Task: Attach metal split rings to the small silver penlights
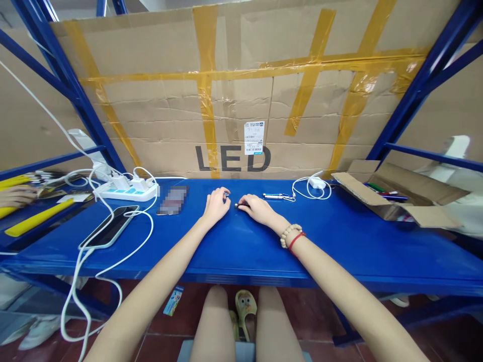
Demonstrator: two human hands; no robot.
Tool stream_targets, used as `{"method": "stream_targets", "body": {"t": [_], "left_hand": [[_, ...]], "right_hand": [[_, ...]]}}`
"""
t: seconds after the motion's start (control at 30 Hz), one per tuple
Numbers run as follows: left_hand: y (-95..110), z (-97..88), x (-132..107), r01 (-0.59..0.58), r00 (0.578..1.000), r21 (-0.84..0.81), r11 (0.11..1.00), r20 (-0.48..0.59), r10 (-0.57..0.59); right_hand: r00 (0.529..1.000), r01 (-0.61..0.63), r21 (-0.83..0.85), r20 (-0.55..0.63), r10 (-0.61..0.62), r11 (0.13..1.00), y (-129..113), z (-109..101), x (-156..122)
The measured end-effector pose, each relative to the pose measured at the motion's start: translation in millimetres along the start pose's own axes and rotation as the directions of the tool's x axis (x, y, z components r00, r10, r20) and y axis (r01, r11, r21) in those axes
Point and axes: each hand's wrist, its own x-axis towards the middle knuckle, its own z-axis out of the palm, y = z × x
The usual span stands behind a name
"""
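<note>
My left hand (216,204) rests on the blue table (241,251) with its fingers curled round a small metal piece (226,193) at the fingertips. My right hand (253,206) lies just to its right, fingers pinched on a small dark cylindrical part (237,205) that points toward the left hand. The two hands are a few centimetres apart. A beaded bracelet and a red string (291,236) circle my right wrist. A thin blue pen-like device (277,196) lies on the table just behind the right hand, joined to a white cable (311,188).
A white power strip (126,190) with chargers sits at the left, with a phone (109,227) on a white cable in front of it. A blurred dark item (172,200) lies beside it. An open cardboard box (400,196) stands at the right. Taped cardboard walls the back.
</note>
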Motion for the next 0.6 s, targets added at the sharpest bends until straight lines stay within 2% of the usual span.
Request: {"method": "stream_targets", "body": {"t": [0.2,0.43,0.6], "left_hand": [[0.3,0.3,-0.1,-0.002,1.000,0.009,1.000,0.000,0.002],[0.4,0.7,0.1,0.000,1.000,0.010,1.000,0.005,0.000],[-1.8,3.1,1.6,0.009,1.000,-0.018,1.000,0.006,-0.009]], "right_hand": [[0.998,-0.039,0.071,-0.036,0.042,0.997,-2.2,-0.3,-1.2],[0.999,-0.042,-0.060,-0.016,0.041,0.997,-2.1,-1.0,-0.9],[1.000,-0.020,-0.081,-0.018,0.018,0.997,-1.8,-2.8,-1.3]]}}
